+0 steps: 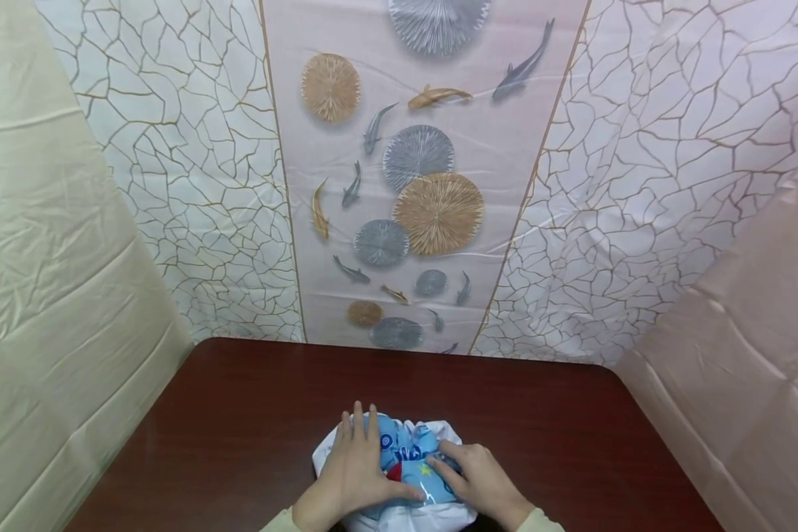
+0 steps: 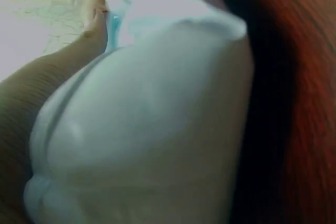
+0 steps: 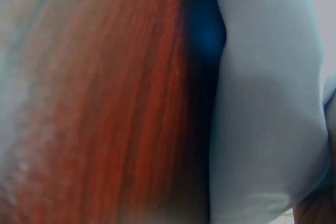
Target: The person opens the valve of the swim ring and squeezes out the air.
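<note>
A blue printed plastic packet, with dark-blue lettering, a yellow star and a red patch, lies crumpled within a white cloth-like bundle near the table's front edge. My left hand rests on the left part of the packet, its fingers straight and its thumb stretched across the front. On the right side, my right hand pinches a bit of the blue plastic between thumb and forefinger. The left wrist view shows the white material bulging up close. Smooth white material also fills the right of the right wrist view.
The dark red-brown wooden table has rounded far corners. Behind it hangs a patterned cloth with fish and round leaf shapes. Plain cream cloth hangs at the left and pinkish cloth at the right.
</note>
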`<state>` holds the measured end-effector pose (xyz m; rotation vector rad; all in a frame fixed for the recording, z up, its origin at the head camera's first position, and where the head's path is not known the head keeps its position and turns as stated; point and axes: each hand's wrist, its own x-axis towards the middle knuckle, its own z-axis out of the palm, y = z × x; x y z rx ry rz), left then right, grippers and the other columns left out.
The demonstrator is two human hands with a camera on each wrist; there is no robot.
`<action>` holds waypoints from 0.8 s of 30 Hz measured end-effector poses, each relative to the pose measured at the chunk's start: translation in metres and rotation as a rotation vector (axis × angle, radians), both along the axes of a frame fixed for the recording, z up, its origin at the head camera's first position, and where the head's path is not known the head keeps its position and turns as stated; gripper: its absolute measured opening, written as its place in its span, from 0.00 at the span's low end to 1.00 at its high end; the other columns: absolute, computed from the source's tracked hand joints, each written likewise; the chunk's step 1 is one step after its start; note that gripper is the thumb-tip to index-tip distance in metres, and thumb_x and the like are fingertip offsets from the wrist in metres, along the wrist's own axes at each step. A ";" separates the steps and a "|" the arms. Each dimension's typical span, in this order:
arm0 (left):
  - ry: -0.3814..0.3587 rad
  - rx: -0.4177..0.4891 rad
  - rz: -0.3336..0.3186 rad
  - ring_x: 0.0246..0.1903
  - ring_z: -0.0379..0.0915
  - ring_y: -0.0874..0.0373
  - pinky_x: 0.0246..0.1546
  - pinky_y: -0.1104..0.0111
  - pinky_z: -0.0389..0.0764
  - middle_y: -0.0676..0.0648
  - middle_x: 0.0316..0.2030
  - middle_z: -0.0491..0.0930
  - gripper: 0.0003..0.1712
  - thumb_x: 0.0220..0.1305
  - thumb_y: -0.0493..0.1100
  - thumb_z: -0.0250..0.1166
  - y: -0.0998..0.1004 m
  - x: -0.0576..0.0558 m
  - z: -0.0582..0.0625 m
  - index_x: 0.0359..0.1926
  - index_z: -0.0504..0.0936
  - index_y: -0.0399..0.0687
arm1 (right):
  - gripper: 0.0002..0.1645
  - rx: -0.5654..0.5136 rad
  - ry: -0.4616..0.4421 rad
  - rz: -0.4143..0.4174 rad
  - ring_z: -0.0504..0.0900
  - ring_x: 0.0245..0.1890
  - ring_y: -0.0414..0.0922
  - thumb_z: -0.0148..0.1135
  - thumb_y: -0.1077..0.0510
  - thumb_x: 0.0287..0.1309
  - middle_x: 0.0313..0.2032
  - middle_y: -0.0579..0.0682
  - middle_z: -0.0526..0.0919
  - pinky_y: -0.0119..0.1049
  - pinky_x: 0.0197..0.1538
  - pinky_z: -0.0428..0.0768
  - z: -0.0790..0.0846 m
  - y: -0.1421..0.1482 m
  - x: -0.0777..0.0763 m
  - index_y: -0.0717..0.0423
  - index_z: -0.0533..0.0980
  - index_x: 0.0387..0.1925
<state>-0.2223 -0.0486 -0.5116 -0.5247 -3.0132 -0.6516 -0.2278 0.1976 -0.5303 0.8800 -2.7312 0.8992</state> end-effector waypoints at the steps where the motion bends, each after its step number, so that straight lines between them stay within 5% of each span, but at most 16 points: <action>1: 0.016 -0.004 -0.022 0.71 0.47 0.25 0.68 0.39 0.56 0.24 0.73 0.50 0.88 0.30 0.94 0.55 0.001 -0.003 -0.003 0.76 0.52 0.30 | 0.14 0.000 -0.008 0.006 0.64 0.15 0.26 0.58 0.44 0.71 0.15 0.31 0.63 0.25 0.17 0.67 -0.001 0.000 0.000 0.37 0.71 0.27; 11: -0.012 0.021 -0.166 0.73 0.43 0.28 0.67 0.39 0.59 0.28 0.75 0.47 0.80 0.35 0.92 0.56 0.008 -0.014 -0.012 0.78 0.55 0.41 | 0.11 -0.035 0.009 0.064 0.63 0.13 0.21 0.58 0.46 0.72 0.14 0.29 0.64 0.22 0.16 0.66 -0.006 0.000 -0.002 0.38 0.73 0.30; 16: -0.034 0.001 -0.189 0.74 0.44 0.30 0.69 0.41 0.55 0.30 0.76 0.50 0.73 0.38 0.90 0.58 0.008 -0.016 -0.012 0.78 0.59 0.53 | 0.12 -0.057 -0.018 0.085 0.66 0.14 0.22 0.58 0.46 0.72 0.16 0.29 0.67 0.23 0.17 0.69 -0.006 -0.001 -0.004 0.39 0.74 0.29; 24: -0.012 -0.059 -0.194 0.70 0.56 0.32 0.69 0.46 0.59 0.30 0.73 0.58 0.70 0.38 0.89 0.60 0.011 -0.018 -0.012 0.76 0.64 0.51 | 0.12 -0.058 -0.011 0.091 0.67 0.15 0.23 0.59 0.48 0.71 0.16 0.29 0.68 0.23 0.18 0.69 -0.006 -0.003 -0.005 0.38 0.74 0.28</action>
